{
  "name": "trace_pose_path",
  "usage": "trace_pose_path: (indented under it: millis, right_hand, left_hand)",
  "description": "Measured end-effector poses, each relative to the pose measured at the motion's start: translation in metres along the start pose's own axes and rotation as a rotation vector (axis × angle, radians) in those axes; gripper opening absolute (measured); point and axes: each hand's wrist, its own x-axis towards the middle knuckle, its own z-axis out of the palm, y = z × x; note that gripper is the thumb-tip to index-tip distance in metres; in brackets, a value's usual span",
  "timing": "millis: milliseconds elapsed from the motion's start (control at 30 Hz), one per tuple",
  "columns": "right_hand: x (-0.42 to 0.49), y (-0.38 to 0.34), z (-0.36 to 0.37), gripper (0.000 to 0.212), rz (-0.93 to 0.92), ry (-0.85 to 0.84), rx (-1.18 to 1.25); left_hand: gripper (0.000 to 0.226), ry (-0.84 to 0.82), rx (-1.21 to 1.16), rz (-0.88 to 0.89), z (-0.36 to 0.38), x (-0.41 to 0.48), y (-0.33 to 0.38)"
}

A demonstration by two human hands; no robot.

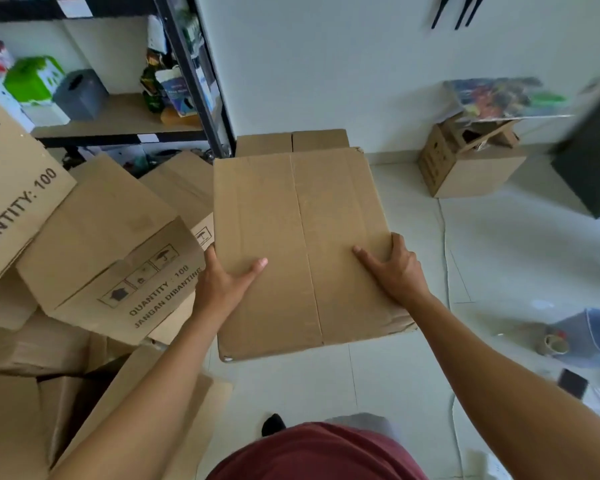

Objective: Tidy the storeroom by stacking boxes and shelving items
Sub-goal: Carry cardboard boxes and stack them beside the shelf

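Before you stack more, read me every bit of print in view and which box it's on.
"QUANTITY : 100": tilted box, left of centre.
"JANGAN DIBANTING": same box, just below.
"UANTITY: 100": far-left box, start cut off.
Shelf packages: too blurred.
Held box: no print visible.

Left side is jammed: a tumbled pile of cartons crowds the left edge of the held box, with the black shelf post just behind. Dead ahead, another carton sits against the wall past the far edge. To the right the floor lies open out to an open carton and a dark block, crossed only by a thin cable, with a tape roll nearer.
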Motion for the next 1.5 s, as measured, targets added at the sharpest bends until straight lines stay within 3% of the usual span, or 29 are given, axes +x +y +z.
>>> trace_pose_path:
  millis: [167, 300, 633, 767, 933, 1100, 1233, 1500]
  right_hand:
    - [0.037, -0.010, 0.000, 0.081, 0.073, 0.058, 0.017]
    - [0.082, -0.002, -0.004, 0.082, 0.141, 0.096, 0.009]
    - [0.264, 0.014, -0.065, 0.084, 0.156, 0.042, 0.008]
    - [0.336, 0.018, -0.109, 0.089, 0.136, 0.041, 0.001]
    - [0.419, 0.020, -0.148, 0.083, 0.114, 0.064, 0.013]
    - [0.512, 0.021, -0.167, 0.082, 0.127, 0.077, -0.005]
    - [0.585, 0.026, -0.179, 0.079, 0.159, 0.105, 0.012]
    - [0.710, 0.049, -0.218, 0.092, 0.200, 0.114, -0.007]
  left_hand:
    - [0.112, -0.082, 0.070, 0.063, 0.008, 0.059, 0.030]
    - [0.104, -0.137, 0.121, 0.072, 0.035, 0.105, 0.053]
    - [0.116, -0.140, 0.176, 0.035, 0.142, 0.222, 0.157]
    - [0.121, -0.152, 0.134, 0.030, 0.187, 0.266, 0.208]
    - [0.101, -0.147, 0.069, 0.050, 0.238, 0.320, 0.264]
    - [0.117, -0.146, 0.030, 0.029, 0.290, 0.391, 0.299]
    - [0.110, -0.163, -0.005, -0.016, 0.336, 0.448, 0.332]
    - [0.104, -0.180, -0.074, -0.049, 0.425, 0.524, 0.395]
